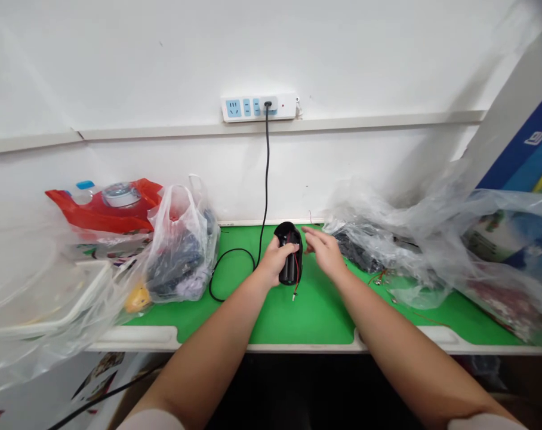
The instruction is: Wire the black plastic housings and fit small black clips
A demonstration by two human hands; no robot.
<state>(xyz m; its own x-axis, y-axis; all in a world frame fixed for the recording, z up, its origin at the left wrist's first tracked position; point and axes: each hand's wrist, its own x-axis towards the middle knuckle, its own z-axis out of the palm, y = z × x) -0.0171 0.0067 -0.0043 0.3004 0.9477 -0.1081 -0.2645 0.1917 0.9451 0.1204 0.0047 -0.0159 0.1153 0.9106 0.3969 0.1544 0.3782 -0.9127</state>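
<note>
A black oval plastic shell (290,254) with red and black wires hanging from it is held up over the green mat (316,310). My left hand (277,260) is wrapped round its left side, thumb on top. Just to the right of the shell hovers my right hand (323,249), fingers loosely spread and pointing left, holding nothing that I can see. A thin red wire with a small white end (294,292) dangles below the shell.
A white power strip (258,107) on the wall feeds a black cable (265,179) that loops onto the mat. A clear bag of dark parts (181,257) and a red bag (110,209) lie left. Large clear bags (409,245) cover the right side. The bench's white front edge (298,346) runs below.
</note>
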